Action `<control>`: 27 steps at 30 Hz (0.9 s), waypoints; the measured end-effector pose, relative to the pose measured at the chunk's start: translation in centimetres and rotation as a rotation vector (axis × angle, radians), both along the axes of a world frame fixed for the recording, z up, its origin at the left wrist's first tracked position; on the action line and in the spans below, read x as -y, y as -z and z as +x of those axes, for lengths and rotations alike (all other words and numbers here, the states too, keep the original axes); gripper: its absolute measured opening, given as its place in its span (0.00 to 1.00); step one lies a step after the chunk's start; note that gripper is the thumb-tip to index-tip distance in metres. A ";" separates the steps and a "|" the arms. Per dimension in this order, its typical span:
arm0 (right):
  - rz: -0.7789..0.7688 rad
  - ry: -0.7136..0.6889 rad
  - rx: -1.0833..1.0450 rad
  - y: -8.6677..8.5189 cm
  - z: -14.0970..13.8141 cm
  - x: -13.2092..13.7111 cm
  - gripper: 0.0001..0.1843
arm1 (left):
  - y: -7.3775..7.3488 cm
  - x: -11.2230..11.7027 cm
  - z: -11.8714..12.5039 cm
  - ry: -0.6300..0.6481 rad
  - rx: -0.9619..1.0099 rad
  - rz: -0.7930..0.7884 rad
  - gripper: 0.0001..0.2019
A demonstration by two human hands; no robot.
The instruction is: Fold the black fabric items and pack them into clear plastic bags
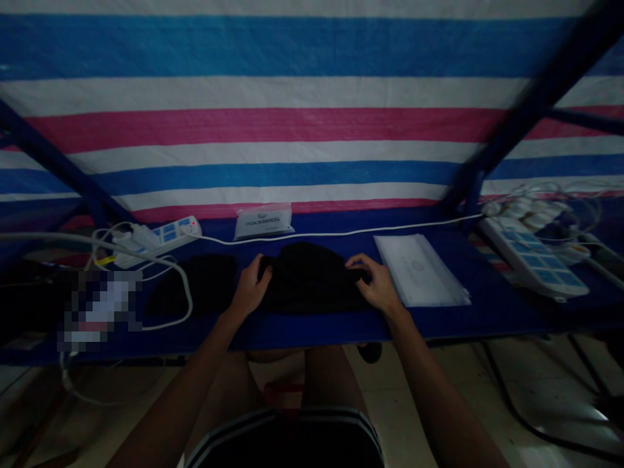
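A black cloth item (312,276) lies on the blue table (487,305) in front of me. My left hand (251,286) grips its left edge with curled fingers. At the cloth's right edge my right hand (373,279) is closed on the fabric. A second dark cloth piece (199,286) rests just left of my left hand. A stack of clear plastic bags (419,270) lies right of my right hand.
A white power strip (156,239) with cables sits at the back left, another power strip (531,257) with plugs at the right. A small labelled packet (263,221) leans against the striped tarp wall (292,123). Dark blue frame bars (526,104) slant at both sides.
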State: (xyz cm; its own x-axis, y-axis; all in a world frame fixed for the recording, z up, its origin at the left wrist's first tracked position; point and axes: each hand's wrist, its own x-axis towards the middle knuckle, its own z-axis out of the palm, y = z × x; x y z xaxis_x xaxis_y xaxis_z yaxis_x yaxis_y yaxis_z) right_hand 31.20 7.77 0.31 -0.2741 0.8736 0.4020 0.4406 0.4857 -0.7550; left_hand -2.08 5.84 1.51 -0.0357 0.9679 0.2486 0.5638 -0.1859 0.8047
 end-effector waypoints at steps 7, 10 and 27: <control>-0.055 -0.162 0.017 -0.4 -0.3 0.0 0.24 | 0.6 1.4 -0.5 0.009 0.070 0.004 0.18; -0.071 -0.138 0.018 -0.2 0.0 0.0 0.17 | 0.3 1.7 -0.2 0.106 0.058 0.071 0.23; -0.106 0.061 -0.002 -0.1 -0.2 -0.4 0.12 | 0.7 0.2 -0.5 -0.076 0.217 -0.121 0.14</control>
State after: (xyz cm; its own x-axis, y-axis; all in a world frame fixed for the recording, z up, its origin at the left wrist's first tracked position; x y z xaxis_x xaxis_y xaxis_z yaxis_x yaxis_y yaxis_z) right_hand 30.98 8.12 0.42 -0.2183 0.9263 0.3070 0.4656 0.3754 -0.8014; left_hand -2.57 5.68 0.80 -0.1492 0.9826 0.1102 0.3846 -0.0450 0.9220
